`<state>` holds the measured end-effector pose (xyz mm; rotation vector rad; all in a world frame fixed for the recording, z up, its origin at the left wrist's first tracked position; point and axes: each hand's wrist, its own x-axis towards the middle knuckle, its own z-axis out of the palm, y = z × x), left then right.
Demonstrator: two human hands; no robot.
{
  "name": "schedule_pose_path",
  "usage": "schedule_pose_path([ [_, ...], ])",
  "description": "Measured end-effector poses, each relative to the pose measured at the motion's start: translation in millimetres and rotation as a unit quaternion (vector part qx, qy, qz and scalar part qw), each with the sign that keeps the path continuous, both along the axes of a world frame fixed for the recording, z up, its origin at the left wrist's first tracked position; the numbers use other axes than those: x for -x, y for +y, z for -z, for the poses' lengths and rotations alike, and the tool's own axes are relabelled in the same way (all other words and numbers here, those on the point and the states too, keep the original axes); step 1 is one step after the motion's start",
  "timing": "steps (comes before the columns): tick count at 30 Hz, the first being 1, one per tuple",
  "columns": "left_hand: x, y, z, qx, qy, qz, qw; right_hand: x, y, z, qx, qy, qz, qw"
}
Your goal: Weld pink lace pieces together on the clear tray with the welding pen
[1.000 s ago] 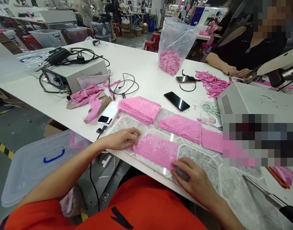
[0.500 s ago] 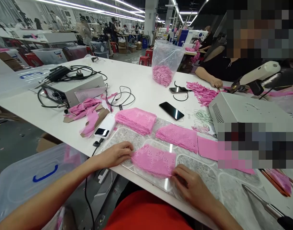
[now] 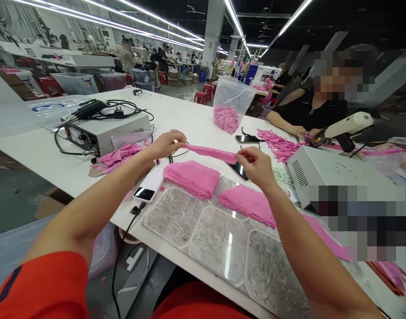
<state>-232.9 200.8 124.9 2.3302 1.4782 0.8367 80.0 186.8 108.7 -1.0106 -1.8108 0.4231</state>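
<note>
Your left hand (image 3: 171, 144) and right hand (image 3: 255, 166) each pinch one end of a pink fabric piece (image 3: 211, 153), raised toward the far side of the marbled mat (image 3: 219, 243); a lace stack (image 3: 191, 179) and a second stack (image 3: 247, 204) lie along that side.

A garment factory's sewing floor stretches away beneath long fluorescent tubes (image 3: 294, 17) and past a pale square pillar (image 3: 211, 40), with benches (image 3: 86, 62) crowded with equipment lining the far left. At far right, a blue-and-white sewing machine (image 3: 264, 73) stands next to bunched pink material (image 3: 267, 85). Stacks of pink lace (image 3: 191, 179) lie on the near white worktable (image 3: 181, 115), a clear plastic bag (image 3: 237, 95) of pink strips (image 3: 226, 119) beyond them, while a co-worker (image 3: 311, 108) in black is at its right side. Red stools (image 3: 200, 97), plastic storage bins (image 3: 75, 83) and a large fan (image 3: 125, 58) dot the floor behind.
</note>
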Motion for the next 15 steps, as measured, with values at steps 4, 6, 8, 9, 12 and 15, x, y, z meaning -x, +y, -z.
schedule_pose_path([
  [4,29.2,-14.4,21.6,0.024,0.044,0.018,0.999,23.3,-4.1,36.5,0.06,-0.077,-0.083,0.992],
  [6,33.6,-24.5,32.7,0.023,0.055,0.023,0.998,20.2,-13.6,54.7,0.1,-0.085,-0.089,0.987],
  [8,23.1,-33.9,38.1,-0.012,0.067,0.037,0.997,4.0,-23.6,65.7,0.136,-0.078,-0.065,0.985],
  [9,11.4,-38.3,39.0,-0.035,0.075,0.055,0.995,-8.2,-28.4,68.4,0.154,-0.074,-0.047,0.984],
  [12,-44.8,-48.3,40.9,-0.067,0.124,0.151,0.978,-50.9,-41.7,71.0,0.201,-0.076,0.001,0.977],
  [15,-110.4,-49.1,51.9,-0.034,0.202,0.227,0.952,-84.0,-52.5,75.3,0.235,-0.088,0.024,0.968],
])
